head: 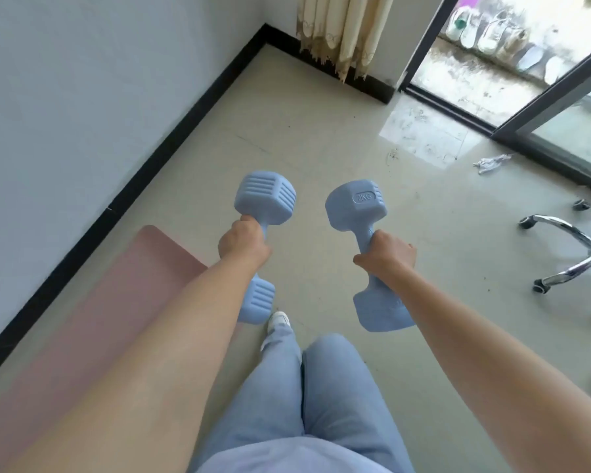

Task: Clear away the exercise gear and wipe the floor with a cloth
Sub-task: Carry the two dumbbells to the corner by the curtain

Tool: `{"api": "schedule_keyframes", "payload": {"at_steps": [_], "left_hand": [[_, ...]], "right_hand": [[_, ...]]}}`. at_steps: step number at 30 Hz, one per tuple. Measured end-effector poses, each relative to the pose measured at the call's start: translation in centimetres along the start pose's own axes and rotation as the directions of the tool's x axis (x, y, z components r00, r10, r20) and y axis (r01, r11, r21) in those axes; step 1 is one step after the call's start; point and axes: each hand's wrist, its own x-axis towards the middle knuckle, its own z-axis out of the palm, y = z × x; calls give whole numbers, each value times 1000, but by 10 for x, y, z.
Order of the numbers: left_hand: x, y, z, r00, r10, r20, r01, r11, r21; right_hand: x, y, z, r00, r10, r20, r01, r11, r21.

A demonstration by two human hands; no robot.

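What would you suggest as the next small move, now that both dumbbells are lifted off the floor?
Probably carry them aside and set them down. The left hand grips one blue dumbbell and the right hand the other dumbbell, so neither is free for the pink mat or the white cloth on the floor.

Bright daylight pours in through the glass door (pixel 512 73), up and right of the right hand (pixel 388 256), blowing out the balcony and glaring off the floor (pixel 420 131) there. Shadows stay faint. Edges bow; everything looks slightly soft.
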Motion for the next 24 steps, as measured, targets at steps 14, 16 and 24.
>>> {"api": "schedule_keyframes", "payload": {"at_steps": [14,16,24], "left_hand": [[353,234,-185,998,53,-19,-51,993,102],[395,260,-200,998,64,16,-66,991,115],[607,355,-229,967,186,177,-238,907,348]], "right_hand": [[384,-44,-227,999,35,19,-36,996,85],[428,-50,-248,998,47,38,-50,997,65],[626,-63,-285,981,151,122,-147,988,-40]]}}
